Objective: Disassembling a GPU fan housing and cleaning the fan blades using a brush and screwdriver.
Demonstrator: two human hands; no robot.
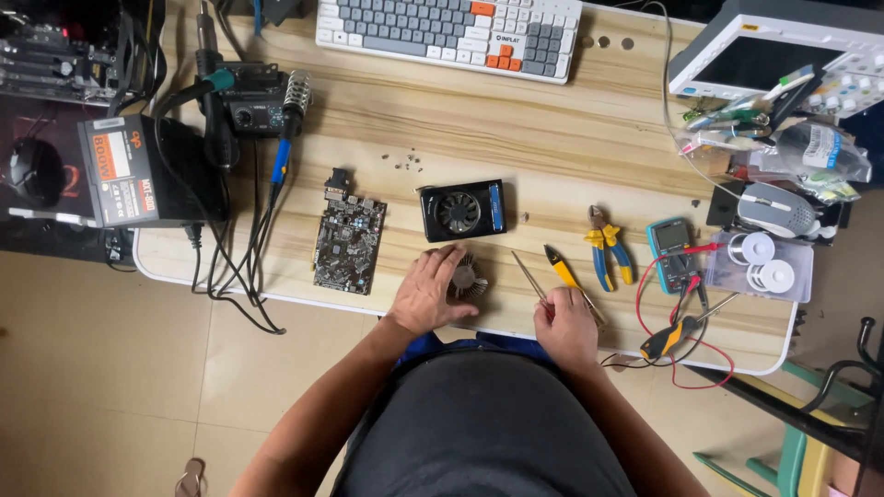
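My left hand (pixel 428 290) rests on a small round finned metal heatsink (pixel 470 279) near the desk's front edge, fingers curled around its left side. My right hand (pixel 564 324) is closed around a thin screwdriver (pixel 529 275) whose metal shaft points up and to the left. Just beyond the heatsink lies a black fan shroud with a round fan (pixel 462 211). A dark bare circuit board (pixel 347 243) lies to the left of my left hand.
On the wooden desk (pixel 552 138): yellow-handled cutter (pixel 563 269), blue-yellow pliers (pixel 608 253), multimeter (pixel 672 250) with red leads, black-yellow screwdriver (pixel 670 335), solder spools box (pixel 761 265), keyboard (pixel 451 32), soldering station (pixel 253 101), power supply (pixel 138 170), small screws (pixel 405 162).
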